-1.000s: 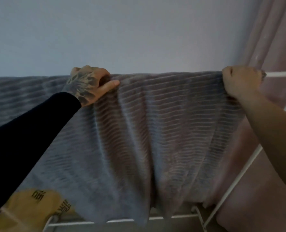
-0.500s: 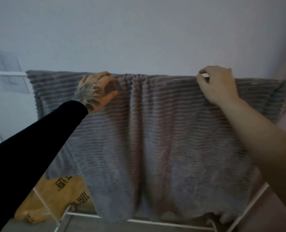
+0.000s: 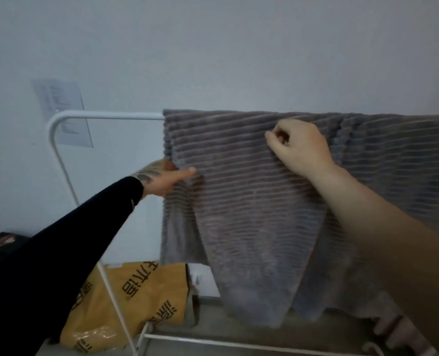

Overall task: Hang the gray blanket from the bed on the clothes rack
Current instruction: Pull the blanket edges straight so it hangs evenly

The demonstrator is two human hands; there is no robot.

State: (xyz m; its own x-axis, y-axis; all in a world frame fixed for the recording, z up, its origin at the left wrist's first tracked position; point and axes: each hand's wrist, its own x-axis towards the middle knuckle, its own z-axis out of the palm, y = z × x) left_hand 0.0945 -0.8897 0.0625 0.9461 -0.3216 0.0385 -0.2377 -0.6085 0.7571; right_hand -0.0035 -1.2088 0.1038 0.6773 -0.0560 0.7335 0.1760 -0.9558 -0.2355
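Note:
The gray ribbed blanket hangs draped over the top bar of the white clothes rack. Its left edge sits a little right of the rack's left corner. My left hand, tattooed with a black sleeve, grips the blanket's left side edge below the bar, thumb in front and fingers hidden behind the cloth. My right hand is curled against the front of the blanket just below the bar, pinching a fold of it.
A yellow bag with black characters lies on the floor behind the rack's left leg. The rack's lower bar runs along the bottom. A paper sheet is stuck on the white wall. A dark object sits at far left.
The view swung left, so the rack's left corner now shows. My left hand dropped from the top bar to the blanket's left edge. My right hand moved left along the blanket and lower.

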